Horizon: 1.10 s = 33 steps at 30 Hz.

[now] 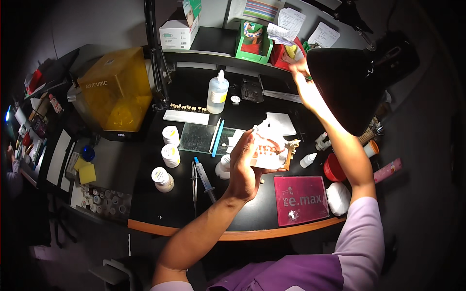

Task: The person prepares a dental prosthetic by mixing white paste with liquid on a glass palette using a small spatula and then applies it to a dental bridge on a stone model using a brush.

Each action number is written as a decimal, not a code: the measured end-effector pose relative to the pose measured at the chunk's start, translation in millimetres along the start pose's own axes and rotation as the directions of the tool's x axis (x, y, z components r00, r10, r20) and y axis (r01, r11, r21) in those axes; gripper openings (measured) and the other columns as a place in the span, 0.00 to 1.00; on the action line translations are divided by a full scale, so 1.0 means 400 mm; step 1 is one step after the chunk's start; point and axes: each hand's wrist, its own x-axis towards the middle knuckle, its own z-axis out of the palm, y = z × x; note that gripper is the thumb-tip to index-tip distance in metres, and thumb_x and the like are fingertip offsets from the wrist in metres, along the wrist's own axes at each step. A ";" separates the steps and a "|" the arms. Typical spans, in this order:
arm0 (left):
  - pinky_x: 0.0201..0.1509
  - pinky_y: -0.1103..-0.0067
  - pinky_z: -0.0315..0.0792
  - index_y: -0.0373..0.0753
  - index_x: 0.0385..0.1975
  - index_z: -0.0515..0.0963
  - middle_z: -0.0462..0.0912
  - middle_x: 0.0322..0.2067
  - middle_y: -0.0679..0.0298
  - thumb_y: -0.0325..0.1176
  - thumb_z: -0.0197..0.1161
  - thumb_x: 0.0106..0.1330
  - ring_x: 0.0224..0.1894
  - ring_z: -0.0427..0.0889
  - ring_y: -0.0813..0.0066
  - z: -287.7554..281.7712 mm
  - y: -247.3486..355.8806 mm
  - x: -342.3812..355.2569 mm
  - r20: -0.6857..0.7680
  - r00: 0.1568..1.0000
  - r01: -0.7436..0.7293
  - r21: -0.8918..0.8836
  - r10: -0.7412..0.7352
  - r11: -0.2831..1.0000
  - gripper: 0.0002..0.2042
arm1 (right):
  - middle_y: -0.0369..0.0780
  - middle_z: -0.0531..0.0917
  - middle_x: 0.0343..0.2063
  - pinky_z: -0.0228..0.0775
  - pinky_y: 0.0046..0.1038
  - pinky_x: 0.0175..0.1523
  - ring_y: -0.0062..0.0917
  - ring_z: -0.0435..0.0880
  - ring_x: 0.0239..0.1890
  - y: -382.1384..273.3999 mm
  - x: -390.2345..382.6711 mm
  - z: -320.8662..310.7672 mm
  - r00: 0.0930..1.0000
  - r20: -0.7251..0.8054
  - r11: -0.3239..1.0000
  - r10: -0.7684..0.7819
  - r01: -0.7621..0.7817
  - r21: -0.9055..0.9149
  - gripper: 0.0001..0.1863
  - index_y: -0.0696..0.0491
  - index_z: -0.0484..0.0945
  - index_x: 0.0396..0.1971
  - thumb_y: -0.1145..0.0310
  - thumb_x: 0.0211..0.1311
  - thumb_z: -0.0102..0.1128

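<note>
My left hand (pixel 244 174) is closed around a dental model (pixel 269 151), white and pink with a row of teeth, held up over the middle of the black bench under bright light. At the model's right side a brownish-gold part shows. My right arm stretches far forward to the shelf, past the black lamp head. There my right hand (pixel 301 67) is at a red bin (pixel 280 56) with papers and a yellowish thing (pixel 291 50) in it. Glare and small size hide how its fingers are set. A green bin (pixel 254 42) with a red content stands beside it.
The black lamp head (pixel 337 89) hangs over my right forearm. A clear bottle (pixel 218 93), several white jars (pixel 170 155), a glass slab (pixel 196 140), a blue-and-white syringe (pixel 204 177) and a pink plate (pixel 301 201) are on the bench. An amber-covered machine (pixel 116 89) stands left.
</note>
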 end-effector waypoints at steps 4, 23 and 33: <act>0.41 0.65 0.92 0.38 0.63 0.71 0.86 0.45 0.54 0.45 0.47 0.85 0.45 0.91 0.66 0.021 -0.026 0.004 0.016 1.000 -0.011 -0.057 0.012 0.998 0.19 | 0.48 0.84 0.47 0.76 0.42 0.61 0.43 0.84 0.53 0.237 0.163 0.080 0.989 -0.143 0.887 0.047 -0.107 -0.449 0.25 0.54 0.84 0.50 0.64 0.50 0.75; 0.49 0.75 0.84 0.37 0.59 0.73 0.86 0.45 0.56 0.43 0.44 0.84 0.48 0.88 0.69 -0.011 -0.032 0.001 0.055 0.998 0.015 0.135 -0.023 0.991 0.19 | 0.47 0.87 0.55 0.40 0.76 0.74 0.40 0.76 0.69 0.140 0.289 0.306 0.873 0.439 0.740 0.213 0.149 -0.656 0.28 0.48 0.83 0.60 0.46 0.78 0.41; 0.41 0.79 0.83 0.36 0.57 0.74 0.87 0.44 0.56 0.42 0.46 0.84 0.42 0.88 0.76 -0.008 -0.029 -0.011 0.073 0.996 0.032 0.146 -0.043 0.989 0.17 | 0.41 0.82 0.51 0.55 0.68 0.71 0.37 0.79 0.60 0.074 0.114 0.150 0.974 0.118 0.769 -0.194 0.226 -0.598 0.17 0.50 0.87 0.49 0.55 0.72 0.60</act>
